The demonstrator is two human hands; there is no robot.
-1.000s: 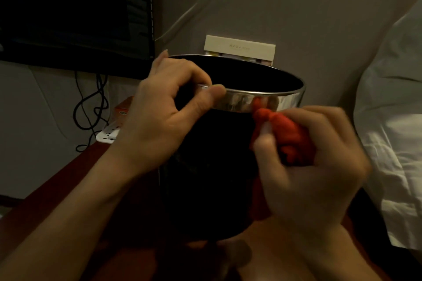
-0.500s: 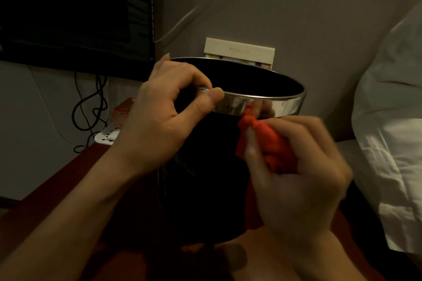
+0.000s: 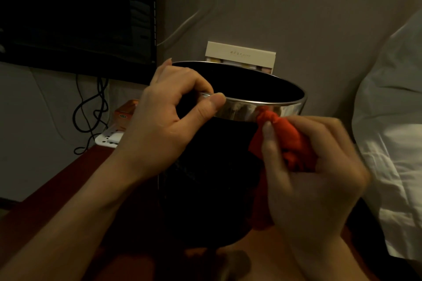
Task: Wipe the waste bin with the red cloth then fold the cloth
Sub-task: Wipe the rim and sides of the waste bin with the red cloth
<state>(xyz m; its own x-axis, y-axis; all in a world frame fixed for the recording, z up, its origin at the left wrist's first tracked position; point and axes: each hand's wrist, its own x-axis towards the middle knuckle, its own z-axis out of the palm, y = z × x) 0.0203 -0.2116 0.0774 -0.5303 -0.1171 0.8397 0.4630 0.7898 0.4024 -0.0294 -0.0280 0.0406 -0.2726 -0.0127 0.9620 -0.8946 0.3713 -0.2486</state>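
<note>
Black waste bin (image 3: 205,189) stands upright on the reddish table (image 3: 57,194), near its back edge. Left hand (image 3: 164,125) pinches the bin's silver rim, thumb outside. Right hand (image 3: 310,180) clenches bunched red cloth (image 3: 287,141), cloth tip touching the rim's front.

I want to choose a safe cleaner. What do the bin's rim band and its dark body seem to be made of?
The rim band of the waste bin looks like polished metal: silvery, with mirror-like reflections. The dark body is matte black; plastic, leatherette or painted metal, the dim light leaves it open.
</note>
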